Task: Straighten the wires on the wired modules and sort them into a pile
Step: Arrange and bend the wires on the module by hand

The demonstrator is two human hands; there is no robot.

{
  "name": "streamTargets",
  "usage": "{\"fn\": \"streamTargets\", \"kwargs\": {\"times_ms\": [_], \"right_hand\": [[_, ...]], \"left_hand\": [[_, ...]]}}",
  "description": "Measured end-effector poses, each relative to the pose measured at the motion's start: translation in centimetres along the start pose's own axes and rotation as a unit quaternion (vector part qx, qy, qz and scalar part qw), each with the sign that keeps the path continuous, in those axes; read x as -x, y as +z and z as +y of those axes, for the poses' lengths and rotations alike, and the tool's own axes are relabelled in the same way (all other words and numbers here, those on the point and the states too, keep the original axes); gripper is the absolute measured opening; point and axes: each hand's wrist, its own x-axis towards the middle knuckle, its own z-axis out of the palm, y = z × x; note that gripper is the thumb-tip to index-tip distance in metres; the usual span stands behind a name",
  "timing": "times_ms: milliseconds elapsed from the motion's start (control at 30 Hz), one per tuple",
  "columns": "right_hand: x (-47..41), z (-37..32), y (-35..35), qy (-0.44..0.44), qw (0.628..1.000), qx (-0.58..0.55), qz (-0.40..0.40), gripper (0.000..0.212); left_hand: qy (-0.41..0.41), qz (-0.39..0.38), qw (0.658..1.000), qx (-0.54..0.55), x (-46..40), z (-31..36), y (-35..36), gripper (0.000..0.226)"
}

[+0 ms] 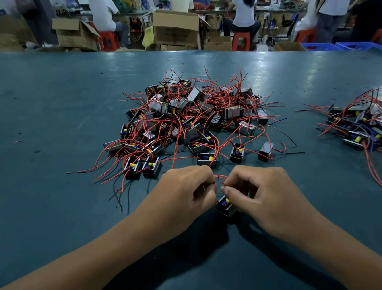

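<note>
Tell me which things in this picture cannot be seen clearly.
- Head view: held module, mostly hidden by the left hand and right hand.
- Head view: its red wire, ends covered by fingers.
- Head view: right pile, cut off by the frame edge.
- Head view: centre pile, too tangled to count.

two bare forearms, no sleeves in view; left hand (187, 188) and right hand (256, 192) without gloves, rings or a watch, fingernails short
</note>
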Motion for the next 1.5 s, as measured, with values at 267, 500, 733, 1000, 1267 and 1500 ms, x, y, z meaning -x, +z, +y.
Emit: {"fn": "streamTargets", "kwargs": {"times_ms": [267,500,733,1000,1267,1500], "right_hand": [[0.2,0.0,-0.6,0.021,1.000,-0.016,0.001,0.019],[0.1,0.6,-1.2,0.051,0.999,-0.003,0.004,0.020],[0.1,0.6,-1.6,0.021,0.999,0.007,-0.023,0.016],[0.2,0.6,-2.2,-0.163,0.972,0.115,-0.125,0.010],[0.1,1.0,-1.8,-0.233,0.944,0.180,-0.149,0.009],[0.2,1.5,-1.9,-0.225,0.944,0.178,-0.162,0.013]], "left_hand": [[-0.010,-0.001,1.000,-0.004,0.1,-0.1,-0.4,0.012],[-0.026,0.014,1.000,-0.008,0.1,-0.5,-0.7,0.014],[-0.020,0.030,0.999,0.008,0.0,-0.7,-0.9,0.009],[-0.069,-0.028,0.992,0.099,0.5,-1.0,-0.6,0.005],[-0.101,-0.070,0.983,0.140,0.8,-1.2,-0.7,0.018],[-0.091,-0.032,0.990,0.106,0.8,-1.0,-0.9,0.026]]}}
